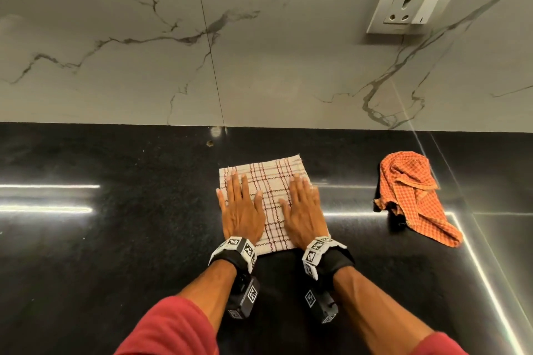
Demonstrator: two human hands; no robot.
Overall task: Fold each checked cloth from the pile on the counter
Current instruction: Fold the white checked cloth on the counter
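Bare black counter (101,239) stretches left; crumpled orange cloth (412,190) lies right, marble wall (259,66) stands behind.

hands (242,210) (306,212): 2 | cream checked cloth (272,196): 1 | orange checked cloth (415,193): 1, perhaps another beneath | socket (409,6): 1

The one head-worn view looks forward and down, close over the black counter (115,239), toward the marble wall (259,52).

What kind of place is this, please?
Probably a home kitchen. A polished black counter runs along a marble-look wall, the wall has a socket, and a cream cloth and an orange cloth, both checked, lie on the counter.
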